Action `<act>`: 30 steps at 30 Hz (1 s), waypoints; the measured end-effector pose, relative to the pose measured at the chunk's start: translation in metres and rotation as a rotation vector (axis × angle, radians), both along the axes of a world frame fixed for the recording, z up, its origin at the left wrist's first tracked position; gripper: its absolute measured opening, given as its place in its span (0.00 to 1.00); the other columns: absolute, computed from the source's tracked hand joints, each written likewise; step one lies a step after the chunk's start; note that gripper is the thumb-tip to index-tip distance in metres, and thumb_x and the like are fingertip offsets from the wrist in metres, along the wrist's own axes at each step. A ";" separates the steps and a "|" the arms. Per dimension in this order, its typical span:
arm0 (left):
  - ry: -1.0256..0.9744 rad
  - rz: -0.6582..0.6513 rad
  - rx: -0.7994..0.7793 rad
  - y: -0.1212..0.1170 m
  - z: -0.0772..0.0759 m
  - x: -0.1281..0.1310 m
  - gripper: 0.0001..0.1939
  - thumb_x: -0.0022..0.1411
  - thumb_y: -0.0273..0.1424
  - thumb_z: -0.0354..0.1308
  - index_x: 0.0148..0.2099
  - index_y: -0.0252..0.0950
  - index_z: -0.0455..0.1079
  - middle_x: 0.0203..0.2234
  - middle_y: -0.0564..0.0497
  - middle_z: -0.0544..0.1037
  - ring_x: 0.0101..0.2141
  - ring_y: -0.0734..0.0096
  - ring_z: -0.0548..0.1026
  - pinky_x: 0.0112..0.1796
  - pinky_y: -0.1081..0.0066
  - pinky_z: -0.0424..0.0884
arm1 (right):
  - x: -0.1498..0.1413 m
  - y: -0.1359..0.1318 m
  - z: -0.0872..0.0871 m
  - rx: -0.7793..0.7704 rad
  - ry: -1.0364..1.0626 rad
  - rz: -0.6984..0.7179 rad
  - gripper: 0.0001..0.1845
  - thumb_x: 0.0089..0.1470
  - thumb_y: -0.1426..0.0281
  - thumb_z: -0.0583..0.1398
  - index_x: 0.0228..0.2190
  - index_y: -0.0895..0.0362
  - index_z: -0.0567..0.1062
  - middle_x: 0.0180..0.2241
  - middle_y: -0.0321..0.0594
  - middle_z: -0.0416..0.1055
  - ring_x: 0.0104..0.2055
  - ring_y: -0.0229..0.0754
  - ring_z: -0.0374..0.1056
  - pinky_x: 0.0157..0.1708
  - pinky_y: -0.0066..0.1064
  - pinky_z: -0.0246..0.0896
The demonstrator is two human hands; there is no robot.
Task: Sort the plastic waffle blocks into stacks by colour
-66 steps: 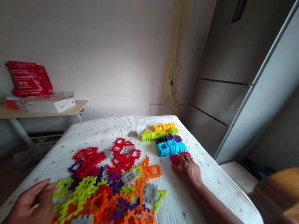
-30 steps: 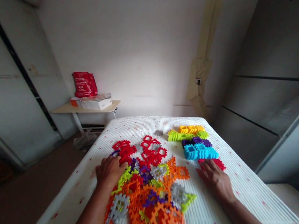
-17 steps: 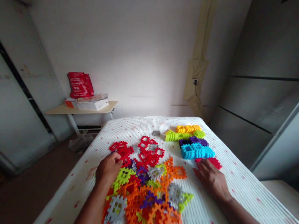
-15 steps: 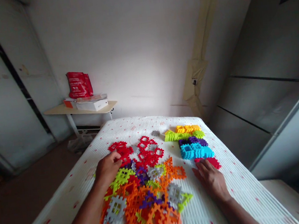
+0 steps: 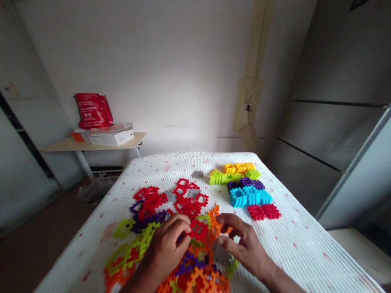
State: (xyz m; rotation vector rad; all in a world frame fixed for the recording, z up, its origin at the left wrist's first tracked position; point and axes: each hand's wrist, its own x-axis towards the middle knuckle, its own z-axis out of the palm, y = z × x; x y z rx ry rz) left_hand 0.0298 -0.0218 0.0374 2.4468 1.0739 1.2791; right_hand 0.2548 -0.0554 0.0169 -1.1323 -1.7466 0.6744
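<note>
My left hand [image 5: 170,247] is closed in a pinch, and a flat red interlocking plastic tile [image 5: 198,230] with notched edges shows at its fingertips. Facing it, my right hand [image 5: 245,245] is open, thumb and fingers curved apart over the right side of the mixed pile. Orange tiles [image 5: 206,290] fill the near part of that pile. Purple tiles [image 5: 190,262] lie among them, and lime green tiles [image 5: 123,255] spread to the left. A blurred grey tile [image 5: 221,257] is beneath my right thumb. Behind my hands lie loose red tiles [image 5: 189,199].
On the right of the patterned bed [image 5: 301,252] stand rows of yellow [image 5: 239,167], green [image 5: 227,176], purple [image 5: 255,183], blue [image 5: 249,196] and red pieces [image 5: 264,211]. A side table [image 5: 62,146] with a red bag [image 5: 93,110] stands against the wall; a grey cabinet [image 5: 329,77] is at right.
My left hand has moved right and nearer from the red tiles, with a red tile now at its fingers. My right hand has left the red row and come over the pile.
</note>
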 end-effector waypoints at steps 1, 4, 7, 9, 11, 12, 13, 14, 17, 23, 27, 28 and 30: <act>0.006 -0.025 0.030 -0.005 -0.001 0.005 0.10 0.54 0.19 0.50 0.30 0.40 0.65 0.30 0.51 0.75 0.34 0.72 0.75 0.37 0.74 0.71 | -0.006 -0.002 0.002 -0.027 0.026 0.037 0.17 0.53 0.59 0.59 0.41 0.56 0.71 0.40 0.42 0.70 0.37 0.40 0.68 0.29 0.26 0.65; 0.024 -0.045 0.090 -0.013 -0.004 0.013 0.11 0.55 0.17 0.49 0.31 0.40 0.64 0.30 0.51 0.75 0.35 0.73 0.76 0.37 0.74 0.71 | -0.012 -0.005 0.005 -0.079 0.047 0.091 0.18 0.50 0.59 0.62 0.40 0.57 0.73 0.35 0.40 0.71 0.32 0.38 0.67 0.29 0.26 0.63; 0.045 -0.032 0.131 -0.017 -0.009 0.015 0.11 0.55 0.17 0.50 0.31 0.40 0.63 0.31 0.51 0.75 0.35 0.73 0.76 0.38 0.75 0.72 | -0.008 -0.009 0.005 -0.046 0.020 0.090 0.18 0.50 0.59 0.62 0.39 0.58 0.73 0.34 0.40 0.70 0.32 0.38 0.66 0.30 0.28 0.63; 0.066 -0.040 0.144 -0.018 -0.013 0.017 0.11 0.56 0.17 0.49 0.31 0.40 0.64 0.31 0.52 0.75 0.35 0.73 0.76 0.39 0.75 0.72 | -0.005 -0.013 0.006 0.001 -0.024 0.079 0.18 0.50 0.58 0.61 0.38 0.57 0.73 0.34 0.41 0.70 0.33 0.39 0.65 0.31 0.28 0.62; 0.081 -0.061 0.158 -0.019 -0.018 0.021 0.11 0.57 0.18 0.49 0.32 0.40 0.64 0.31 0.52 0.76 0.35 0.73 0.76 0.39 0.75 0.72 | -0.002 -0.018 0.007 0.028 -0.082 0.067 0.17 0.50 0.57 0.61 0.37 0.57 0.73 0.33 0.40 0.69 0.32 0.39 0.65 0.31 0.28 0.62; 0.084 -0.072 0.169 -0.020 -0.021 0.024 0.11 0.58 0.18 0.48 0.32 0.40 0.65 0.31 0.52 0.76 0.36 0.73 0.77 0.39 0.75 0.72 | -0.001 -0.020 0.008 0.038 -0.116 0.057 0.17 0.51 0.57 0.60 0.36 0.57 0.73 0.32 0.40 0.69 0.32 0.39 0.65 0.31 0.28 0.62; 0.085 -0.079 0.182 -0.020 -0.022 0.027 0.11 0.59 0.18 0.48 0.32 0.40 0.65 0.32 0.52 0.76 0.36 0.73 0.77 0.40 0.76 0.72 | 0.000 -0.022 0.007 0.055 -0.155 0.046 0.16 0.51 0.57 0.60 0.36 0.57 0.73 0.32 0.40 0.69 0.32 0.39 0.65 0.31 0.28 0.62; 0.091 -0.082 0.201 -0.020 -0.023 0.029 0.11 0.59 0.19 0.47 0.34 0.40 0.66 0.33 0.51 0.76 0.37 0.73 0.77 0.40 0.76 0.73 | 0.002 -0.023 0.007 0.083 -0.199 0.034 0.15 0.52 0.58 0.59 0.36 0.57 0.73 0.32 0.40 0.69 0.32 0.39 0.66 0.32 0.29 0.62; 0.134 -0.033 0.271 -0.014 -0.023 0.025 0.12 0.60 0.22 0.49 0.43 0.40 0.68 0.39 0.49 0.77 0.41 0.71 0.77 0.42 0.74 0.72 | 0.015 -0.021 0.001 0.187 -0.335 -0.053 0.13 0.53 0.63 0.59 0.39 0.57 0.72 0.35 0.42 0.70 0.36 0.42 0.67 0.34 0.30 0.63; 0.110 0.210 0.387 0.015 -0.024 -0.022 0.07 0.60 0.29 0.53 0.41 0.39 0.69 0.37 0.49 0.77 0.37 0.67 0.77 0.43 0.70 0.71 | 0.073 0.005 -0.021 0.274 -0.628 -0.570 0.09 0.53 0.72 0.57 0.37 0.60 0.72 0.33 0.46 0.72 0.36 0.46 0.68 0.35 0.33 0.64; 0.110 0.279 0.411 0.023 -0.038 -0.038 0.06 0.61 0.30 0.52 0.39 0.39 0.69 0.36 0.48 0.76 0.35 0.66 0.77 0.41 0.69 0.71 | 0.093 0.016 -0.029 0.165 -0.831 -0.698 0.06 0.52 0.72 0.59 0.33 0.60 0.74 0.31 0.44 0.72 0.33 0.44 0.69 0.32 0.30 0.61; 0.110 0.283 0.407 0.023 -0.041 -0.038 0.06 0.61 0.30 0.51 0.38 0.39 0.69 0.36 0.48 0.76 0.35 0.66 0.77 0.40 0.68 0.71 | 0.093 0.017 -0.029 0.134 -0.867 -0.716 0.05 0.51 0.71 0.60 0.32 0.60 0.74 0.30 0.44 0.73 0.32 0.44 0.69 0.31 0.29 0.60; 0.106 0.280 0.398 0.022 -0.046 -0.036 0.06 0.62 0.30 0.51 0.38 0.39 0.69 0.36 0.48 0.76 0.35 0.66 0.78 0.40 0.68 0.71 | 0.091 0.018 -0.029 0.070 -0.915 -0.755 0.05 0.52 0.70 0.60 0.30 0.59 0.74 0.30 0.43 0.73 0.31 0.42 0.69 0.29 0.28 0.57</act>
